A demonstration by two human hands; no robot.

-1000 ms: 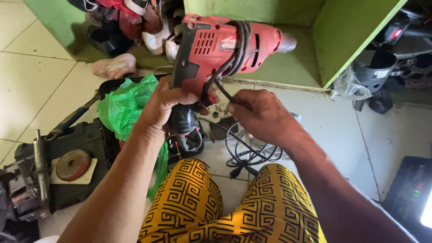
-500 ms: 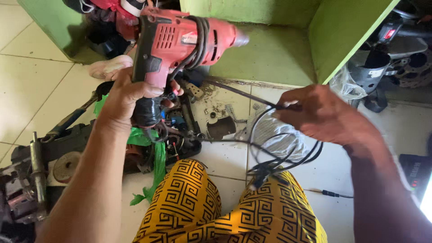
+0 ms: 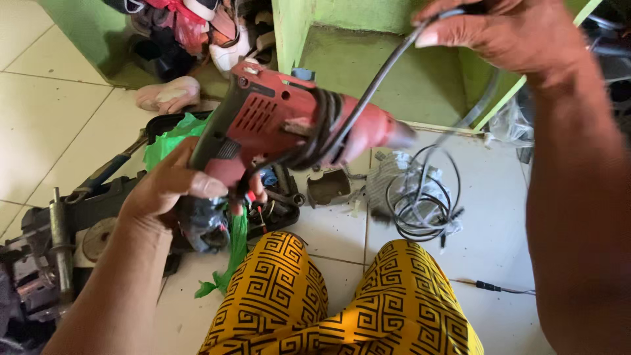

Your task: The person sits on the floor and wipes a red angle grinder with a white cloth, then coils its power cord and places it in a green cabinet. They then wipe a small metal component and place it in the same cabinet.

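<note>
The red power drill (image 3: pixel 289 125) is held in the air above the tiled floor (image 3: pixel 59 131), its long axis running left to right across the scene, tilted a little — the nose points right and slightly down, toward the green cabinet (image 3: pixel 388 66). Its handle drops toward the near left. Several turns of black cord (image 3: pixel 388 72) are wound around the middle of the body.

The left hand (image 3: pixel 167 194) is clamped around the drill's handle from the left side, fingers wrapped tight and the thumb laid across the near face; the drill body sits just above and right of that fist. The right hand (image 3: pixel 506 36) is raised far and right, well apart from the drill, its fingers closed on the cord, which runs taut and slanting from the hand down to the wraps on the body.

Below the drill a green plastic bag (image 3: pixel 233 243) lies on the floor; to the right, a loose coil of black wire (image 3: pixel 420 204) rests on the tiles. At the near left sits a dark tool with a grinding disc (image 3: pixel 98 236).
</note>
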